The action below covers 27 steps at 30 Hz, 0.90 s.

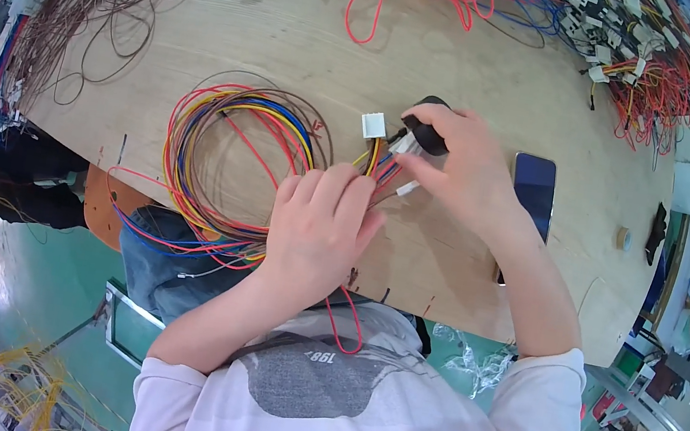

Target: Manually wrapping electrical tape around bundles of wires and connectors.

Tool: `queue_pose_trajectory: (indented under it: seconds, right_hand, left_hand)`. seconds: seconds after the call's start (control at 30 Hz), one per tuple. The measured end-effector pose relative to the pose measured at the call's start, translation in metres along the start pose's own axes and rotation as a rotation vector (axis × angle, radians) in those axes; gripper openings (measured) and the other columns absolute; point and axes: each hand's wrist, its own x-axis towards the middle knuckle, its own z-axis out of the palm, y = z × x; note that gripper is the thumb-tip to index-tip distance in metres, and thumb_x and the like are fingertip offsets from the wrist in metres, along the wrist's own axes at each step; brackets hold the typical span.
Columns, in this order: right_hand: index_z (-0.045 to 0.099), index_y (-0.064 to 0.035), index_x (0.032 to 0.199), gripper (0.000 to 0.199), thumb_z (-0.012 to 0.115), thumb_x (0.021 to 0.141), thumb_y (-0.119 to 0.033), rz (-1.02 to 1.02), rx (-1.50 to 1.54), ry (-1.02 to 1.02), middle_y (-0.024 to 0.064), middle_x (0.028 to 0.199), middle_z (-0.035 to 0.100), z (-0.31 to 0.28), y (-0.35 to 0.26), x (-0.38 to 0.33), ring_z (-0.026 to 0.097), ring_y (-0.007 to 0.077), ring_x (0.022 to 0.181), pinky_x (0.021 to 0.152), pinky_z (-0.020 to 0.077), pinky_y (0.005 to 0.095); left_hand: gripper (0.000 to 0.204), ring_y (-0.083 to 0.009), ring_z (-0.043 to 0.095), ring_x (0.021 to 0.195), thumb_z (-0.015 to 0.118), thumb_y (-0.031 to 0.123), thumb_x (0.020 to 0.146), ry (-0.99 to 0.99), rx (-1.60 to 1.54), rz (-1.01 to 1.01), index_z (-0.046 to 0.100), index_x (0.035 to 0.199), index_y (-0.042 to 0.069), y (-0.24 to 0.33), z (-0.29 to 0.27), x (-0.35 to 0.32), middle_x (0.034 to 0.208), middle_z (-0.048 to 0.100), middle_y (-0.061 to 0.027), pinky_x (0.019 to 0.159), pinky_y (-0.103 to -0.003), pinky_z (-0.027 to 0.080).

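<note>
Head view: left hand [318, 228] clenched on the wire bundle [233, 159]; right hand [459, 166] pinches a black tape roll [426, 129] beside the white connector [374, 124].

Bright even light, soft shadows, sharp centre, fisheye bending, dark vignette at rim

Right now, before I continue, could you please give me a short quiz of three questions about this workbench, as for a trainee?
1. True or false: the smartphone lies on the person's left side.
2. What does the left hand grip?
A. a coiled bundle of coloured wires
B. a roll of tape
C. a screwdriver
3. Fill in: the right hand holds a black tool next to a small ____ connector.

Key: 1 false; 2 A; 3 white.
</note>
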Motion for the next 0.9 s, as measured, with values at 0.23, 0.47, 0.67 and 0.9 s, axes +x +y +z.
queue_pose_trajectory:
  seconds: [0.23,0.47,0.67,0.9]
  right_hand:
    - [0.054,-0.0045,0.096,0.031,0.066,0.069,-0.016,-0.052,-0.119,0.072,0.0092,0.074,0.06,-0.014,-0.018,-0.004,0.057,0.0276,0.073,0.084,0.0379,0.0385]
    - [0.054,-0.0016,0.095,0.034,0.069,0.068,-0.015,0.298,0.209,-0.043,0.0078,0.074,0.057,-0.031,-0.026,0.0,0.054,0.0158,0.067,0.064,0.0423,0.0274]
    - [0.053,-0.0009,0.095,0.034,0.069,0.068,-0.015,0.339,0.141,0.025,0.009,0.073,0.056,-0.018,-0.022,-0.011,0.053,0.0162,0.063,0.06,0.0413,0.0269]
    - [0.051,-0.0038,0.092,0.027,0.065,0.073,-0.015,0.155,-0.157,-0.042,0.0119,0.067,0.058,-0.008,-0.043,-0.063,0.057,0.0302,0.069,0.076,0.0387,0.0392]
  left_hand:
    - [0.03,-0.0252,0.052,0.085,0.066,0.01,0.067,-0.03,0.062,0.041,0.054,0.094,0.007,-0.007,-0.006,-0.008,0.092,0.054,-0.0072,0.073,-0.037,0.039]
    - [0.02,-0.024,0.055,0.076,0.061,0.003,0.068,0.148,-0.089,0.091,0.054,0.086,0.006,-0.016,-0.004,-0.017,0.084,0.058,-0.0052,0.07,-0.037,0.042]
    - [0.015,-0.0161,0.058,0.065,0.066,0.0,0.072,0.086,-0.46,-0.351,0.058,0.085,0.0,-0.014,-0.016,-0.018,0.075,0.06,-0.0079,0.059,-0.028,0.046]
    - [0.022,-0.0138,0.055,0.066,0.069,-0.001,0.072,0.081,-0.477,-0.574,0.057,0.091,0.0,-0.023,-0.021,-0.001,0.084,0.059,-0.0087,0.058,-0.026,0.045]
